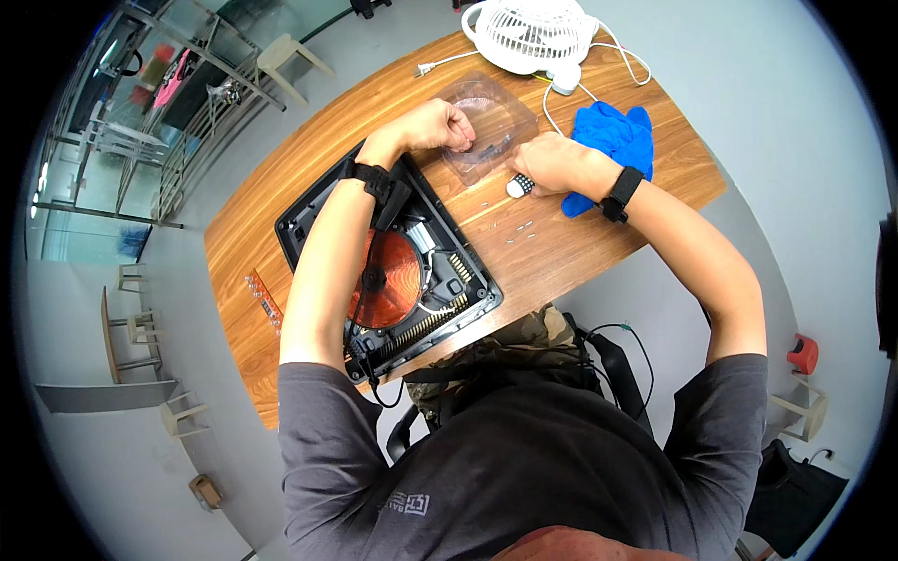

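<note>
My left hand (440, 127) is over the edge of a clear plastic tray (465, 171), its fingers curled together; anything between them is too small to make out. On the tray's other side, my right hand (557, 161) is closed around a short black-and-white handle with a rounded white end (517, 187); the rest of it is hidden. Small dark pieces lie in the tray. Under my left forearm sits an opened induction cooker (483, 292), with its round copper coil (398, 280) exposed. Several small screws (520, 227) are scattered on the wood between the cooker and my right hand.
A white fan (533, 35) with its cord stands at the far edge of the wooden table (580, 245). Blue cloth or gloves (613, 136) lie beside my right wrist. A narrow orange strip with small parts (265, 301) lies left of the cooker. Stools (285, 58) and racks stand beyond.
</note>
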Available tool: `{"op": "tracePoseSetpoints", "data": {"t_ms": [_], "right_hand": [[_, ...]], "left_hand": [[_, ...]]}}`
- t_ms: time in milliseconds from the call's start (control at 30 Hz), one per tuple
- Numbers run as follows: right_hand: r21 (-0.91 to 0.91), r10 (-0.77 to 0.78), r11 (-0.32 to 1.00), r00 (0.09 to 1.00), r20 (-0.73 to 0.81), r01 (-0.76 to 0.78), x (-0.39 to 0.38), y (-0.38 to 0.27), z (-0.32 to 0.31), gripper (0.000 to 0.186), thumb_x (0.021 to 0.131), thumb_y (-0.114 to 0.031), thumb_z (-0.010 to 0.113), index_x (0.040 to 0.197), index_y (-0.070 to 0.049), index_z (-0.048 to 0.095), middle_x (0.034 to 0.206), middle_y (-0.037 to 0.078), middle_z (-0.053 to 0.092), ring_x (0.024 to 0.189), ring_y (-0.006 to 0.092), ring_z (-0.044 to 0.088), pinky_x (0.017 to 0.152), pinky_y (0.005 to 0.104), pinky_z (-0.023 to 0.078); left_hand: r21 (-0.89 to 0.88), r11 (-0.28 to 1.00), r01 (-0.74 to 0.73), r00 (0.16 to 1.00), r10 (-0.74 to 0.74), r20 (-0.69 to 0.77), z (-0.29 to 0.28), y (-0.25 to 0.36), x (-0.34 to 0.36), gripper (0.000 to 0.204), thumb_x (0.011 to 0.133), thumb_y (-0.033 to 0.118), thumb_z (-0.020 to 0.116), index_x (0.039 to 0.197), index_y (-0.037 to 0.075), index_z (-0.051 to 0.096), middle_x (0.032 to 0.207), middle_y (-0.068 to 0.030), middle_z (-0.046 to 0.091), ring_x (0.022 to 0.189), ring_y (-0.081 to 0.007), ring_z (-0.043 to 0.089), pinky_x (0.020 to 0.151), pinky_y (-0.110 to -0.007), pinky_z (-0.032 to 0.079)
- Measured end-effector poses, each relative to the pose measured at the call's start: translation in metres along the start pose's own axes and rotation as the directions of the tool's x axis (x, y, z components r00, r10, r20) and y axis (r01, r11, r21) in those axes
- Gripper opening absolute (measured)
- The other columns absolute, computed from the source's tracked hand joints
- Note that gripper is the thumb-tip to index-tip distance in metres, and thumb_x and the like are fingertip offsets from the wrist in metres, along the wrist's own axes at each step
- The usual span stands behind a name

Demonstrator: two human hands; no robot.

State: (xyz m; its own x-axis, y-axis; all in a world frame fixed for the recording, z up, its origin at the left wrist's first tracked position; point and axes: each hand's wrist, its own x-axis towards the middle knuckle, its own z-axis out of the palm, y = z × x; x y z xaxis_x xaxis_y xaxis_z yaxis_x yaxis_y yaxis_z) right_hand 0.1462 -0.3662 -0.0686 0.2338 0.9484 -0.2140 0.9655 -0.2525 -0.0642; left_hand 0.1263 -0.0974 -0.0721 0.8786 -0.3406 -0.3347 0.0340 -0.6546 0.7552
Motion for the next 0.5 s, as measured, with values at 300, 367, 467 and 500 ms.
{"op": "tracePoseSetpoints", "data": {"t_ms": [300, 367, 467, 500], "right_hand": [[0.054, 0.034, 0.998, 0.999, 0.015, -0.035, -0.002, -0.002, -0.006, 0.038, 0.073, -0.019, 0.088, 0.101, -0.002, 0.069, 0.102, 0.017, 0.072, 0.098, 0.0366, 0.071, 0.087, 0.0428, 0.057], [0.089, 0.032, 0.996, 0.999, -0.043, -0.028, 0.000, 0.005, 0.006, 0.039, 0.073, -0.018, 0.087, 0.103, -0.001, 0.069, 0.103, 0.017, 0.072, 0.098, 0.0372, 0.071, 0.087, 0.0432, 0.057], [0.134, -0.001, 0.991, 0.998, -0.060, 0.010, 0.001, 0.012, 0.011, 0.041, 0.074, -0.018, 0.087, 0.107, -0.001, 0.068, 0.102, 0.018, 0.072, 0.098, 0.0380, 0.070, 0.086, 0.0444, 0.057], [0.173, -0.002, 0.985, 0.999, -0.035, 0.008, 0.002, 0.015, 0.010, 0.041, 0.075, -0.017, 0.087, 0.108, -0.002, 0.069, 0.102, 0.018, 0.072, 0.098, 0.0381, 0.070, 0.086, 0.0447, 0.057]], "left_hand": [[0.491, 0.871, 0.028, 1.000, -0.024, -0.015, 0.006, -0.008, 0.004, 0.011, 0.080, 0.010, 0.077, 0.091, 0.007, 0.076, 0.086, -0.0079, 0.074, 0.082, -0.0212, 0.069, 0.077, -0.035, 0.055], [0.482, 0.876, 0.021, 1.000, -0.012, -0.023, 0.006, -0.012, 0.007, 0.010, 0.080, 0.009, 0.076, 0.090, 0.007, 0.075, 0.085, -0.0091, 0.074, 0.081, -0.0234, 0.069, 0.076, -0.036, 0.055], [0.477, 0.879, 0.023, 0.999, -0.006, -0.037, 0.004, -0.016, 0.008, 0.010, 0.080, 0.009, 0.075, 0.089, 0.006, 0.074, 0.084, -0.0107, 0.073, 0.081, -0.0256, 0.069, 0.075, -0.037, 0.054], [0.477, 0.879, 0.026, 0.999, -0.007, -0.042, 0.003, -0.016, 0.008, 0.010, 0.080, 0.010, 0.075, 0.089, 0.006, 0.074, 0.084, -0.0111, 0.073, 0.080, -0.0262, 0.069, 0.075, -0.037, 0.054]]}}
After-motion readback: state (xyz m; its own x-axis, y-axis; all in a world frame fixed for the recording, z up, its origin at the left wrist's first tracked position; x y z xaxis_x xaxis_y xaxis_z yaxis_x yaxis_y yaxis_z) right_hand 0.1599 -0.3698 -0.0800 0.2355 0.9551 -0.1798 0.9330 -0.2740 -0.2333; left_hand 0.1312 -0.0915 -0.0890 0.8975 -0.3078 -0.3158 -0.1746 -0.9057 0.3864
